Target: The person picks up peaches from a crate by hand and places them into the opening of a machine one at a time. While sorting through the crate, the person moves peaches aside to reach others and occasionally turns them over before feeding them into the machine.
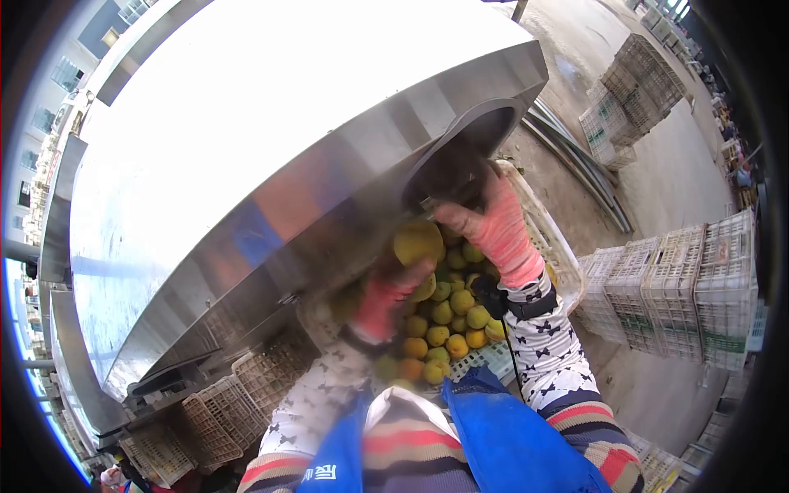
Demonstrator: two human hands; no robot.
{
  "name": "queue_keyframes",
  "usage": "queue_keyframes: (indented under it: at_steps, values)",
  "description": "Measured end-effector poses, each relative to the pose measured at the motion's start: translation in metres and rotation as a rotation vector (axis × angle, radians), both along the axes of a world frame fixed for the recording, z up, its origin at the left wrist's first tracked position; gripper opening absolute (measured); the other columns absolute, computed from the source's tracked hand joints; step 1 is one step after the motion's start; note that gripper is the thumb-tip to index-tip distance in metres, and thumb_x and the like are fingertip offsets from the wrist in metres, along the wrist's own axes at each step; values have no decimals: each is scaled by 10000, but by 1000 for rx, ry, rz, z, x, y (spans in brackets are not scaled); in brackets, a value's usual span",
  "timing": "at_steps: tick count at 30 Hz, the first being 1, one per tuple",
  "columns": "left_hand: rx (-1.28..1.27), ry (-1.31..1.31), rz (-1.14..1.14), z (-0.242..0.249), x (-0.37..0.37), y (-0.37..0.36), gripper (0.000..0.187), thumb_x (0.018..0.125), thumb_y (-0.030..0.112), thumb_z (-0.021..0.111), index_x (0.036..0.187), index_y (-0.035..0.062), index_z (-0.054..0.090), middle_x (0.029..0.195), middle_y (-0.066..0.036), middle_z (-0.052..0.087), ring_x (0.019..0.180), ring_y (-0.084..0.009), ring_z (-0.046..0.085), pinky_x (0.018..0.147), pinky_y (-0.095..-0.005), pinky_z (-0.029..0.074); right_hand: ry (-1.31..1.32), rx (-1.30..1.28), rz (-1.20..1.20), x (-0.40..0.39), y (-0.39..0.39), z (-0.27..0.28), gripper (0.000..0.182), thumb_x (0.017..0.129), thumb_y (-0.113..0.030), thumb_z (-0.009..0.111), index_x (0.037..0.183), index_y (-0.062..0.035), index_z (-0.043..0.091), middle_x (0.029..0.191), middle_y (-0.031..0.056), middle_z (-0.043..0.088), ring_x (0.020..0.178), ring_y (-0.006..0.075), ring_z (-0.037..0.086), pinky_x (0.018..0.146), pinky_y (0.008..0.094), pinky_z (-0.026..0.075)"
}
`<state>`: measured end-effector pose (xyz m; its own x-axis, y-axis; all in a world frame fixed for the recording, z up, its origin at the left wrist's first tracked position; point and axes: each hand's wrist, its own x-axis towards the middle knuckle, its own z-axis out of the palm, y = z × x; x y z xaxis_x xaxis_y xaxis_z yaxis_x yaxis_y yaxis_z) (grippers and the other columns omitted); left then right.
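Observation:
My left hand [393, 297], in a pink glove, is smeared by motion. Its fingers press against a yellow round fruit [417, 241] that is raised above the others. My right hand [503, 230], also pink-gloved, reaches to the dark mouth of a curved metal chute [503, 123]. Its thumb shows, stretched toward the yellow fruit; the other fingers are lost in the dark. Below both hands, many yellow-green and orange round fruits [440, 312], peach-like, lie in a pale plastic crate [563, 246].
A large steel-rimmed table with a bright white top [271, 107] stands in front of me. Stacked crates [666, 287] are at the right, with more crates [633, 90] farther back. Metal bars [575, 164] lie on the floor. Other crates [238, 403] stand beneath the table at left.

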<state>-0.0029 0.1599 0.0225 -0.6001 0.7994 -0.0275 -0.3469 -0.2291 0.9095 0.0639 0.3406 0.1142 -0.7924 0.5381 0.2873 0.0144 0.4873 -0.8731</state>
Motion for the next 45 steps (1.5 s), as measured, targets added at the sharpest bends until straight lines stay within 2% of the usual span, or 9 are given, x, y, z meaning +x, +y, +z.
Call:
queue_keyframes:
  at_steps: [3,11,14,17,22,24,36,41,45]
  values:
    - [-130,182,-69,43,1,9,581,873,183,698,1395,58,476,1200,-61,600,1005,-142,587,853,-298,504,14,-729,240,28,-29,-20,547,741,-317,845,1155,-14,657,1148,159,614,1092,306,599,943,397,484]
    - [98,-488,122,-33,23,4,385,964,267,564,1292,66,581,1242,-93,632,1151,-253,597,984,-393,480,-372,632,-258,-62,28,-37,451,777,-321,772,1125,-57,660,1084,158,620,974,326,615,818,418,537]
    - [-176,318,164,-23,14,-4,412,901,80,599,1308,27,561,1225,-114,634,1145,-234,603,1000,-360,475,2,918,-237,-45,25,-22,565,766,-352,799,1210,-46,627,1127,162,610,948,306,630,807,384,535]
    - [-162,50,181,-10,6,-2,364,915,117,597,1266,23,582,1218,-117,643,1167,-247,594,1016,-376,461,5,-139,69,14,-19,-14,725,741,-335,849,1333,-23,569,1170,132,607,975,234,640,838,339,520]
    - [-265,579,227,8,15,-7,370,848,-14,633,1216,8,597,1179,-119,652,1091,-239,631,941,-346,502,-192,-603,138,45,-49,-57,817,724,-369,861,1380,-14,528,1238,102,570,1108,207,589,987,341,456]
    - [-273,609,257,-7,18,-14,414,806,-91,643,1207,4,598,1151,-118,657,1043,-225,647,900,-325,519,-184,-276,121,50,-47,-55,801,732,-363,828,1398,-57,506,1253,163,571,1172,280,567,973,378,462]
    - [296,-556,54,18,9,6,484,890,115,620,1358,40,525,1373,-122,539,1276,-250,508,1076,-389,395,-146,181,-3,29,-7,-26,772,698,-350,843,1359,-84,547,1193,167,549,1108,337,562,976,400,466]
    - [63,-120,96,-75,9,-35,400,923,184,626,1305,71,588,1327,-55,578,1163,-219,560,1004,-387,425,-120,605,-281,-31,7,-48,584,731,-292,810,1227,-66,601,1164,197,593,1055,376,576,888,433,507]
    - [-942,-104,-74,-114,21,-17,441,919,277,645,1311,81,589,1280,-70,599,1081,-237,584,963,-374,437,-63,586,-355,-62,15,-44,503,769,-248,795,1182,-23,616,1112,171,631,964,320,618,839,394,530]
